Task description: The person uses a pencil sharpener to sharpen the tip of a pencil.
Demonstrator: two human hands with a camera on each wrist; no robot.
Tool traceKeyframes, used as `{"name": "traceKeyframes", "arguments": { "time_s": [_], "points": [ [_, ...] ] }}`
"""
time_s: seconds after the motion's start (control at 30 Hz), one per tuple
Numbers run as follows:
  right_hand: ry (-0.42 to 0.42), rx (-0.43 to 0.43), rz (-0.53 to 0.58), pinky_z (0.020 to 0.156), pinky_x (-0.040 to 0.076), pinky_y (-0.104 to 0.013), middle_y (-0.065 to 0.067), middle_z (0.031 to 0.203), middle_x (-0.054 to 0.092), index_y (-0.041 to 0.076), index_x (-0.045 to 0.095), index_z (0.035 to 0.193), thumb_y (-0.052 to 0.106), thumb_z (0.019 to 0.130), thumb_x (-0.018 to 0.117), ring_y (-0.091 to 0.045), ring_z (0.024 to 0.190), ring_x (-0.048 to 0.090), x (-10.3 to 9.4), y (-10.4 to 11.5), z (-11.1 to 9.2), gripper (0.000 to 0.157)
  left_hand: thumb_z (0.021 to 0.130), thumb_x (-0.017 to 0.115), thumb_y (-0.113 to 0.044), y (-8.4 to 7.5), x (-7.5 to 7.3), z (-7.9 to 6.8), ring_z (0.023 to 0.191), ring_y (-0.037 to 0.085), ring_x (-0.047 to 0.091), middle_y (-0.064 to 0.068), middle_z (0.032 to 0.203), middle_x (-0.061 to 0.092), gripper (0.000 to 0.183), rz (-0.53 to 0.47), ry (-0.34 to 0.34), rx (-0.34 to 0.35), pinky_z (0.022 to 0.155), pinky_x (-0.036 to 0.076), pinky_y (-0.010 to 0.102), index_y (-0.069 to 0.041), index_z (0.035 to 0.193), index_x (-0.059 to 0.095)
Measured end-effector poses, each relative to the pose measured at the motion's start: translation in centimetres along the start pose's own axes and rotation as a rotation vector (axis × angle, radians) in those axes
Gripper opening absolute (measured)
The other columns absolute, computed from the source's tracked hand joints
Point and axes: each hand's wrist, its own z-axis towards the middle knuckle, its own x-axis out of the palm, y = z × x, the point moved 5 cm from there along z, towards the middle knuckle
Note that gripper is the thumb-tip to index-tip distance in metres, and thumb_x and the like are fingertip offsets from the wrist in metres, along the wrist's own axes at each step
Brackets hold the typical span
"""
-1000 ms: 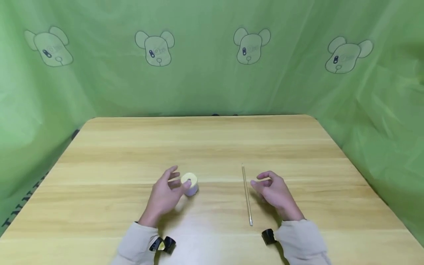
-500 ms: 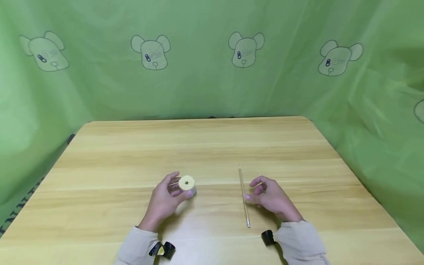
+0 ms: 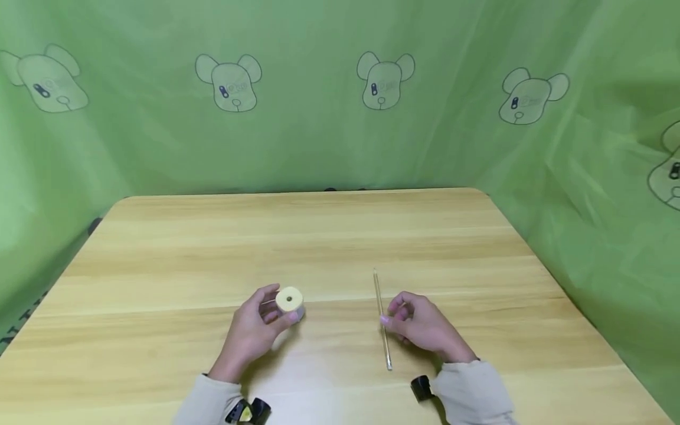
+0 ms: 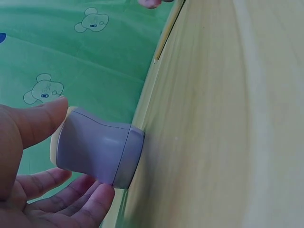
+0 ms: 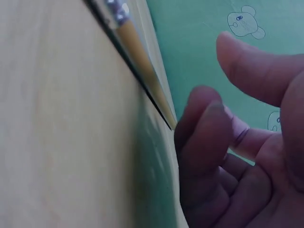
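A small pencil sharpener (image 3: pixel 290 303), lavender with a cream top and a round hole in it, stands upright on the table. My left hand (image 3: pixel 249 332) curls around it, thumb at the front and fingers along the far left side; its base meets the tabletop in the left wrist view. To the right lies a natural-wood pencil (image 3: pixel 378 290), with its tip pointing away from me and its silvery end nearest. Over the pencil's middle hovers my right hand (image 3: pixel 424 324), thumb tip overlapping the shaft. The right wrist view shows thumb and loosely bent fingers apart, beside the pencil (image 5: pixel 142 61).
The pale wooden table (image 3: pixel 319 236) has rounded far corners. Green curtains (image 3: pixel 308 141) with bear-head drawings surround its back and sides. Black wrist cameras (image 3: pixel 421 388) hang below the light sleeves (image 3: pixel 473 389).
My left thumb has slid down from the sharpener's top to its front side. The right hand has come in to the pencil, its thumb lowering over the shaft. The head view has shifted slightly.
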Motion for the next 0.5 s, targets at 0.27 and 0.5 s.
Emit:
{"name": "traceKeyframes", "arguments": {
  "time_s": [0.27,0.5],
  "points": [
    [0.035,-0.003,-0.013,0.05,0.049,-0.028,-0.007,0.068,0.058,0.0,0.057,0.098,0.015,0.083,0.077,-0.018,0.057,0.055,0.8,0.4,0.3,0.029,0.08,0.081,-0.017,-0.1,0.0,0.4,0.117,0.034,0.056,0.021,0.13,0.056,0.071,0.063,-0.011,0.024,0.099,0.048,0.038,-0.002,0.139,0.046],
    [0.017,0.039,-0.001,0.049,0.051,-0.028,-0.009,0.067,0.059,-0.001,0.056,0.093,0.011,0.078,0.081,-0.019,0.055,0.056,1.4,0.1,0.3,0.031,0.077,0.083,-0.014,-0.5,0.6,0.8,0.111,0.033,0.06,0.02,0.12,0.063,0.056,0.269,-0.058,0.203,0.094,0.052,0.044,0.003,0.123,0.057]
  ]
}}
